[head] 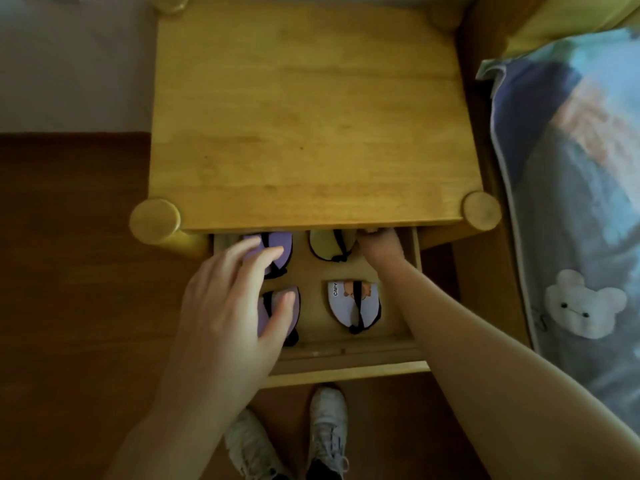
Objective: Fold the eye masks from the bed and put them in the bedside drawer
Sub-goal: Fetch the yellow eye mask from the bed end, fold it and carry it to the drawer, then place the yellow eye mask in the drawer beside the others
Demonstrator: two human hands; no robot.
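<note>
The left hand [225, 306] reached forward over the open drawer [346, 351], its fingers spread and nearly straight, hovering above the two purple eye masks on the drawer's left side; whether the fingertips touched them could not be told. The right hand [379, 245] was stretched deeper, to the drawer's back right corner just under the edge of the bedside table [304, 116], its fingers curled under and mostly hidden, so what they held, if anything, could not be told.

Four folded eye masks lay in the drawer, set in two rows of two. At back left lay a purple eye mask [278, 242] with a black strap, partly covered by the left fingers. At front left lay a second purple mask [277, 299], also partly under that hand. At back right lay a yellow-green mask [329, 245], just beside the right hand. At front right lay a white printed mask [353, 304] with a cartoon animal and a black strap across it.

Two white shoes [327, 424] stood on the wooden floor [69, 271] below the drawer. A bed [571, 185] with patterned bedding lay to the right, a white bear face [583, 308] on its edge.
</note>
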